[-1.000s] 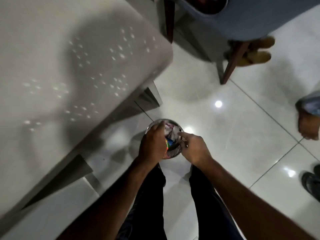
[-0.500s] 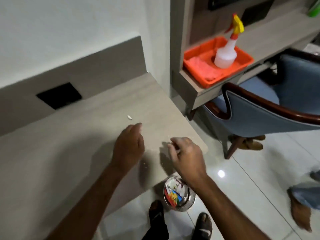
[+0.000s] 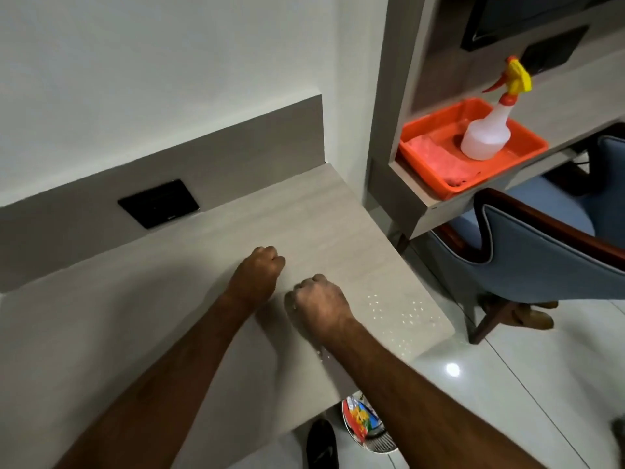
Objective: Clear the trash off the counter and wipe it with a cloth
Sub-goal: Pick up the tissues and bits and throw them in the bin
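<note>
My left hand [image 3: 258,275] rests on the pale counter [image 3: 209,333] with its fingers curled under; what they cover is hidden. Just to its right, my right hand [image 3: 319,304] is also curled into a loose fist, knuckles up, with nothing visible in it. No loose trash shows on the counter top. A small metal bin [image 3: 363,426] full of colourful wrappers stands on the floor below the counter's front edge, partly hidden by my right forearm. A pink cloth [image 3: 438,157] lies in an orange tray [image 3: 527,147] on the shelf to the right.
A white spray bottle [image 3: 487,132] with a yellow trigger stands in the tray. A blue chair [image 3: 541,258] with a wooden frame sits right of the counter. A black outlet panel [image 3: 158,203] is set in the back wall. My black shoe [image 3: 321,445] is beside the bin.
I rose from the bin on the floor and both hands moved up onto the counter. The left hand closed where a small white scrap lay; the scrap is no longer visible.
</note>
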